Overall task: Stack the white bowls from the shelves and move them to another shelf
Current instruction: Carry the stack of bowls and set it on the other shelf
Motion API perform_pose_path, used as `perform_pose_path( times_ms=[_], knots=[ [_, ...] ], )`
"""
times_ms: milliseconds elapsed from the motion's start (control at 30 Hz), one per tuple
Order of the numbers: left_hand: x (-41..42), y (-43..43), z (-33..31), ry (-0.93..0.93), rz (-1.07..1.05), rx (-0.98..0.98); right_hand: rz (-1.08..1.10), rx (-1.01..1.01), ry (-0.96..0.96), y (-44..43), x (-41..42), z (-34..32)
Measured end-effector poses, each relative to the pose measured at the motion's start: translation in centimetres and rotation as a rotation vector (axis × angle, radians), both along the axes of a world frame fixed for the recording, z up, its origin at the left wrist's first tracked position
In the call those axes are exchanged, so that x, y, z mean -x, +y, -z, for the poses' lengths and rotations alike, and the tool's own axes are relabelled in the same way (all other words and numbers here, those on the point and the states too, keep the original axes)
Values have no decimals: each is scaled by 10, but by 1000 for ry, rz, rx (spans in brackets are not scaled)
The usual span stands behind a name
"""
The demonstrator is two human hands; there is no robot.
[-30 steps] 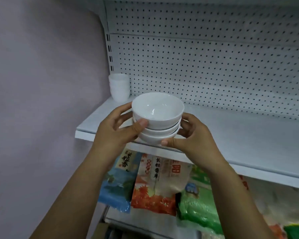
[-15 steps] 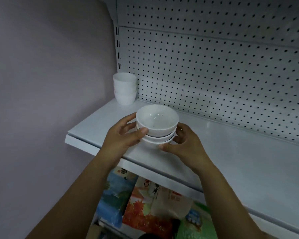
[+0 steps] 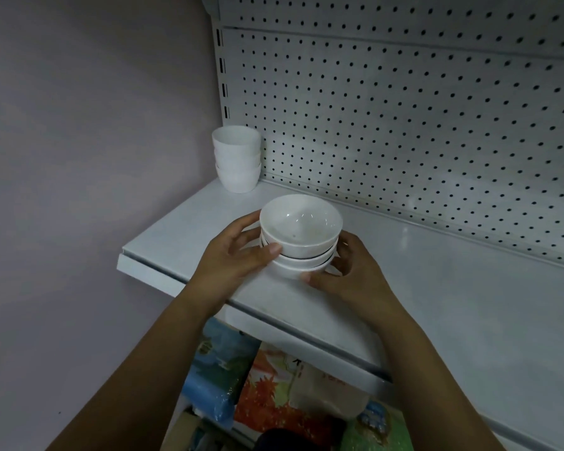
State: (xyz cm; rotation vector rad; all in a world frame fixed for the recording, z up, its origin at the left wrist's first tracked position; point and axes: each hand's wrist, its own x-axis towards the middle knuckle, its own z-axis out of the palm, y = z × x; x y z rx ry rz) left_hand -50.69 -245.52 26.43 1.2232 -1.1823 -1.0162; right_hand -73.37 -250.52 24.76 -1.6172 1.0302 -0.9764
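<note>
**Head view.** Stack of three white bowls, nested and upright, held over the front-left part of the shelf. Cannot tell whether its base touches the shelf.

- L hand: grip curled round the stack's left side, thumb pressed on the front wall, fingers round the back.
- R hand: grip curled round the right side, thumb on the lowest bowl, fingers wrapped to the rear.
- Corner stack: deeper white bowls, nested, in the shelf's back-left corner beside the pegboard, apart from the held stack.
- Shelf: pale, flat, w/ a lipped front edge.
- Pegboard: white, rows of dark holes, w/ a slotted upright at its left edge.
- Wall, left of the shelf: plain, pale lilac-grey.
- Packets, below the shelf: blue, orange-red and green, partly hidden by the forearms.
</note>
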Motion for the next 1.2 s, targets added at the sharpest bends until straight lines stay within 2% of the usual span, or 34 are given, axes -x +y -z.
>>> perform_pose_path(
  times_ms=[167,233,367,567,733,833,1200],
  knots=[
    [-10,-1,-1,-90,35,39,-11,54,70,-1,-8,-4],
    [-15,-5,2,-206,-83,43,11,67,93,-6,-9,-4],
    [-32,-23,17,-546,-453,27,23,59,119,-17,-12,-4],
    [-44,-34,47,-799,-516,-30,93,60,114,-52,-38,-4],
    [-45,-37,44,-875,-503,-62,169,104,161,-98,-65,-8],
    [-44,-37,44,-857,-511,-98,197,129,191,-122,-77,-9],
    [-45,-40,43,-942,-522,-159,251,117,258,-166,-91,-10]
  ],
)
